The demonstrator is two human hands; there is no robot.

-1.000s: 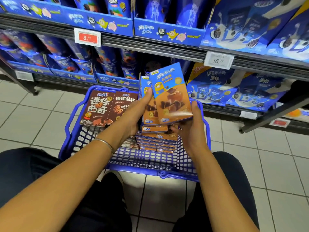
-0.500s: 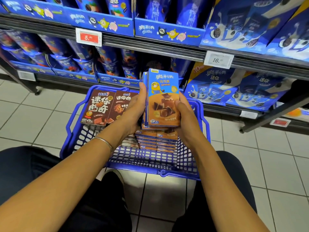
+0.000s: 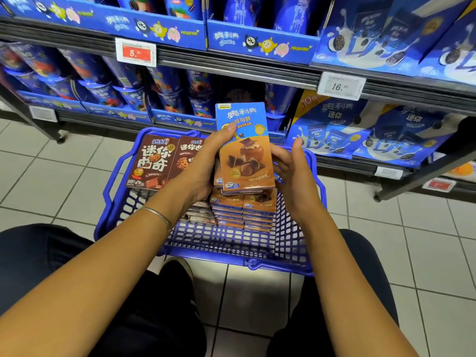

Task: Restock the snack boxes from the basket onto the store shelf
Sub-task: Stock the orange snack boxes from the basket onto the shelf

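Head view: grips upright snack boxes in left hand, long axis toward shelf at 12 o'clock. Holds right hand released, beside them at 3 o'clock.

Floor and shelf
A blue basket sits on the tiled floor before the shelf; its boards carry blue trays and bags, price tags on the edges.

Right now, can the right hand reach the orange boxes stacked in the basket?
Probably yes: the right hand is open and empty close to the stacked boxes; only the held boxes in the left hand partly overhang them.
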